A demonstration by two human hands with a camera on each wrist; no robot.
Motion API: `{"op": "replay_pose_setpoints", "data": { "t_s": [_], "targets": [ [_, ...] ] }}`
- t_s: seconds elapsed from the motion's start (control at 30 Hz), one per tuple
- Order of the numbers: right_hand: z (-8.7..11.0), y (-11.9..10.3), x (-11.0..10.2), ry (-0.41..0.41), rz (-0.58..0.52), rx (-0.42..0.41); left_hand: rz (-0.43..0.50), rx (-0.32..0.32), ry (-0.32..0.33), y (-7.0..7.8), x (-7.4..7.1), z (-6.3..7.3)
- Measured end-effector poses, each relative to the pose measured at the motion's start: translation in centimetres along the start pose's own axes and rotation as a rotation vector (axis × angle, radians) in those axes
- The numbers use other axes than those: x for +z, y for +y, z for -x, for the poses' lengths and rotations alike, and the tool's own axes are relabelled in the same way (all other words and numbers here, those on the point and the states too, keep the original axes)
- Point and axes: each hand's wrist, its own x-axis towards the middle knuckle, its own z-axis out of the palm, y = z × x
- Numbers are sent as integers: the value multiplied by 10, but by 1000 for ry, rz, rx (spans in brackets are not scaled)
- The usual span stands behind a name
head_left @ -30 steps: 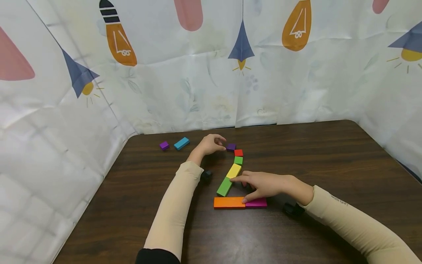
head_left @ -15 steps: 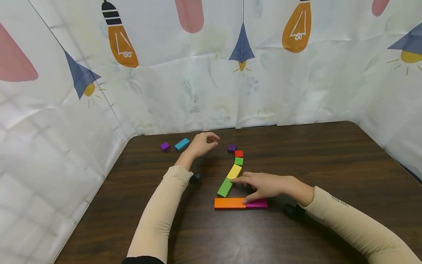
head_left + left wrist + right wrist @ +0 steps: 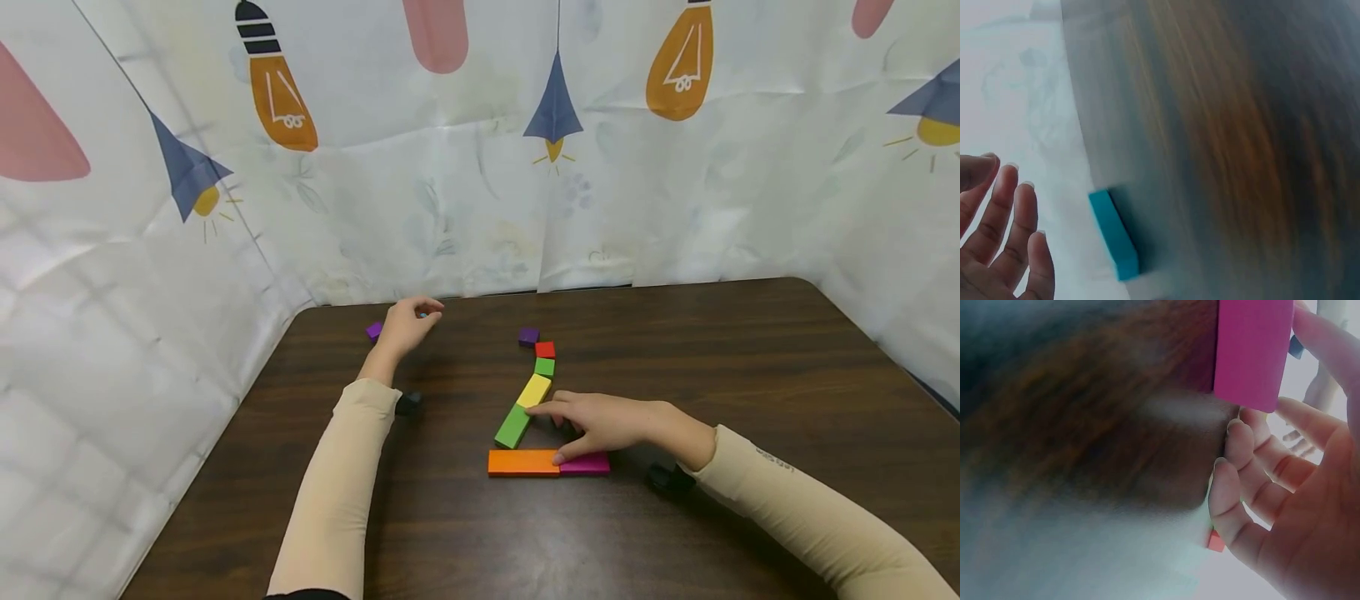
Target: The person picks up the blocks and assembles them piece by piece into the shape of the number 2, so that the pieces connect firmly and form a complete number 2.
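Observation:
In the head view my left hand (image 3: pixel 408 327) is over the back left of the table, hiding most of a blue block. The left wrist view shows that blue block (image 3: pixel 1114 235) apart from my loosely bent fingers, which hold nothing. My right hand (image 3: pixel 609 422) rests among the arranged blocks. Its index fingertip is at the joint of the yellow block (image 3: pixel 534 390) and the long green block (image 3: pixel 512 427). Its thumb touches where the orange block (image 3: pixel 523 463) meets the magenta block (image 3: pixel 592 465). Above the yellow block stand a small green block (image 3: pixel 544 367), a red block (image 3: pixel 545 350) and a dark purple block (image 3: pixel 528 337).
A small purple block (image 3: pixel 373 332) lies at the back left, partly behind my left hand. The dark wooden table (image 3: pixel 712 350) ends at a printed white curtain (image 3: pixel 480 200) at the back and sides.
My left hand has moved left from beside the dark purple block to over the blue block. The right hand and the arranged blocks have stayed in place.

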Motion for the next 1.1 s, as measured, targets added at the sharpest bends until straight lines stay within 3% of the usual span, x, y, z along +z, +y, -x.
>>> {"op": "replay_pose_setpoints", "data": {
  "t_s": [0.37, 0.63, 0.87, 1.1],
  "targets": [
    [1, 1, 1, 3, 1, -9, 2, -99, 39, -31, -14, 9],
    [1, 1, 0, 7, 1, -8, -5, -171, 61, -39, -15, 9],
    [1, 2, 2, 4, 0, -10, -145, -219, -12, -38, -15, 7],
    [1, 1, 1, 5, 2, -11, -146, -272, -51, -39, -17, 3]
  ]
}}
